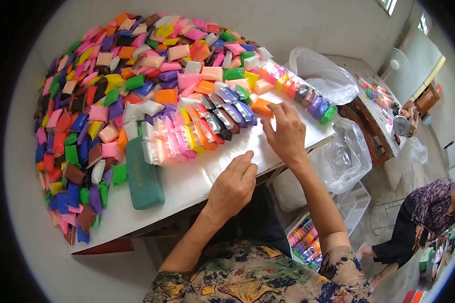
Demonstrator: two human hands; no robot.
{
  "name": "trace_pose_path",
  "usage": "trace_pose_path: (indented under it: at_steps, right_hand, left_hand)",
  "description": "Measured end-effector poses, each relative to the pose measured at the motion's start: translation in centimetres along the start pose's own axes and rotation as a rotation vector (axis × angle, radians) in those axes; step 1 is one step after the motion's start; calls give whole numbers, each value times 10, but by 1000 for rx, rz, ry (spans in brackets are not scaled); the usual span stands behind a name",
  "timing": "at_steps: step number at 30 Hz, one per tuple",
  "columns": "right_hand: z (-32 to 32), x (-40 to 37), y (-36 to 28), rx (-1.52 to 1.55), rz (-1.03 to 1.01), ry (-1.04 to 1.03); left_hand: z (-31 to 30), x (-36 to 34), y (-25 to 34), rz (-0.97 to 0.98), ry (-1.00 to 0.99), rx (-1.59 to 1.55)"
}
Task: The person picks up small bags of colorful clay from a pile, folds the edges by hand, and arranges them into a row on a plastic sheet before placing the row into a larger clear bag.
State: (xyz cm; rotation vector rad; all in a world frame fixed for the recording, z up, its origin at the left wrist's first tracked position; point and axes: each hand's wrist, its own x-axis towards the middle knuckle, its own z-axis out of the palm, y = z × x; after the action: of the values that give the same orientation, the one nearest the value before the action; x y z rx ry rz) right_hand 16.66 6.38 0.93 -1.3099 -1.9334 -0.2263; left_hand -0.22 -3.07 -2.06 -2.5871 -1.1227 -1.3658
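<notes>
The fingers (247, 164) of the left hand (232, 189) lay close together, loosely bent, with nothing visible between them, over the front edge of the desk (202, 189) at the centre of the frame. The fingers (279, 110) of the right hand (287, 136) were somewhat apart, a fingertip at the right end of an orange packet (261, 107) and the thumb lower down, clear of it; whether they pressed on the packet could not be told.

The orange packet, small, pillow-shaped and smooth, lay just right of an overlapping row of packets (197, 129) in the middle of the frame. That row had glossy, crinkled clear film ends and soft, plump bodies, running from pale peach and pink through yellow, orange and red to black, brown and blue-violet. At its left end stood a dull green, block-like case (145, 177) with rounded corners and faint lettering.

A broad heap of loose packets (98, 113), mixed in colour, spread over the upper left. Toward the upper right, a filled clear sleeve (301, 93) ended in purple and green, with a thin, wrinkled plastic bag (323, 76) beside it. The desk's white surface shone. At lower right, a person (424, 217) wore a patterned top.
</notes>
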Motion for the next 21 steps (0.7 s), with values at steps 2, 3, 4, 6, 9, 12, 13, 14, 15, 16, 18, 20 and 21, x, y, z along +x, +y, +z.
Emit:
trace_pose_path:
  at_steps: [2,3,4,6,9,12,13,14,15,16,18,20,21]
  right_hand:
    - [-6,9,10,-95,-65,44]
    - [-4,12,15,-134,-68,20]
    - [-2,15,18,-162,-54,-35]
    - [2,21,23,-219,-26,-141]
    - [12,26,24,-265,22,-221]
    - [13,26,22,-267,7,-171]
    - [11,25,21,-266,20,-152]
    - [7,24,20,-264,34,-133]
    - [3,25,19,-263,48,-115]
    - [-1,28,20,-253,48,-73]
    - [-8,33,19,-233,44,3]
    - [-11,52,11,-104,38,6]
    - [-7,66,5,-13,41,-14]
  left_hand:
    - [-2,-1,2,-7,-6,-13]
    - [-3,-1,3,-8,-11,-17]
    - [-4,-2,4,-14,-16,-25]
    - [-6,-2,5,-24,-24,-41]
    - [-12,-4,3,-41,-45,-100]
    - [-24,1,1,-83,-77,-189]
    - [-27,3,0,-85,-89,-183]
    - [-29,7,-1,-87,-103,-178]
    - [-30,10,-2,-89,-116,-174]
    - [-31,12,-4,-85,-118,-171]
    - [-31,16,-6,-83,-119,-170]
    - [-26,16,-13,-86,-137,-180]
    - [-23,14,-16,-87,-151,-181]
